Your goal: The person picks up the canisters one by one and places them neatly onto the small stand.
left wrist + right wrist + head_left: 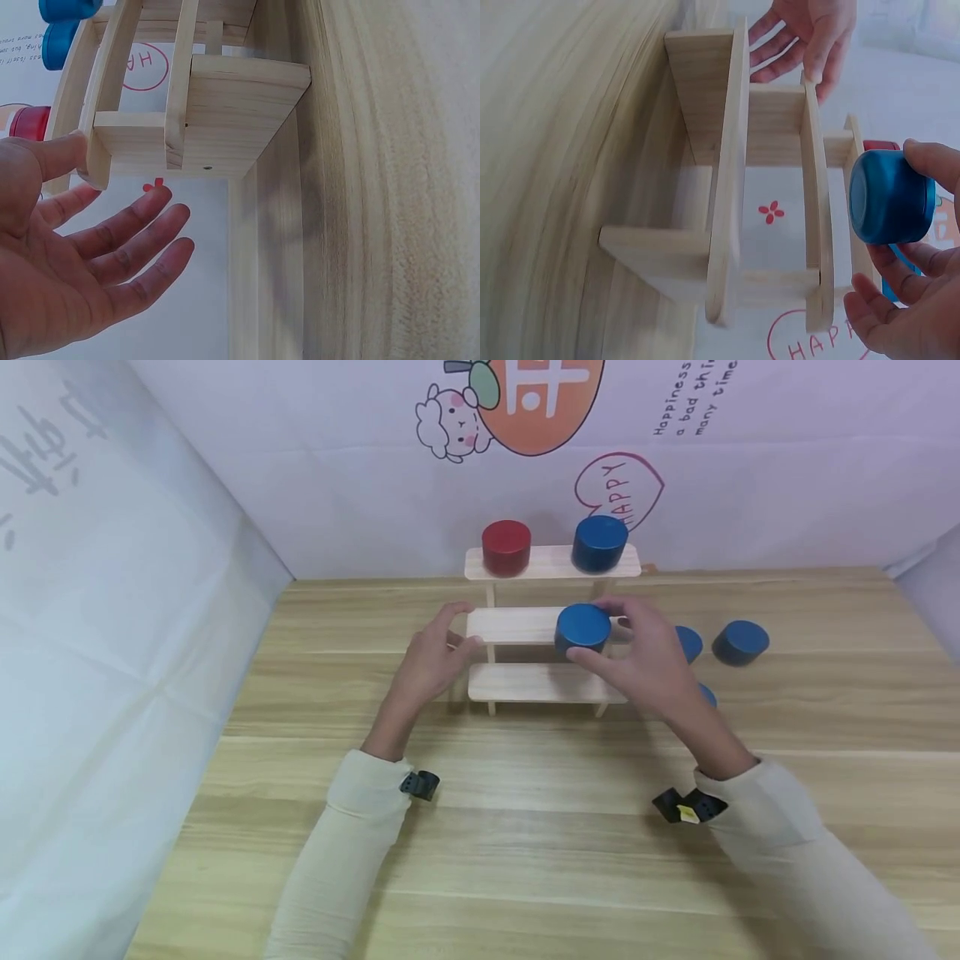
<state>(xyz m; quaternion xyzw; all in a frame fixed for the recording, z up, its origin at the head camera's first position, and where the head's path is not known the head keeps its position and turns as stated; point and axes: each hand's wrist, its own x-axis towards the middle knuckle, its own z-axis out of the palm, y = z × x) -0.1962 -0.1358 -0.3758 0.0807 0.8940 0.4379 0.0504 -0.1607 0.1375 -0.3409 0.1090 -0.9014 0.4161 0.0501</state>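
Note:
A three-tier wooden display shelf (517, 682) stands against the back wall. My left hand (432, 662) pinches the left end of its middle tier between thumb and index finger, and the other fingers are spread in the left wrist view. My right hand (647, 653) holds a blue round tin (582, 627) between thumb and fingers, over the right part of the middle tier. In the right wrist view the held tin (891, 196) is apart from that tier. On the top tier sit a red round tin (506, 548) at left and another blue tin (600, 543) at right.
On the wooden table (480, 860), right of the shelf, stand more blue tins: one apart (741, 643) and two partly hidden by my right hand and wrist. A printed white cloth (360, 493) forms the back wall, and another cloth (112, 660) hangs at left.

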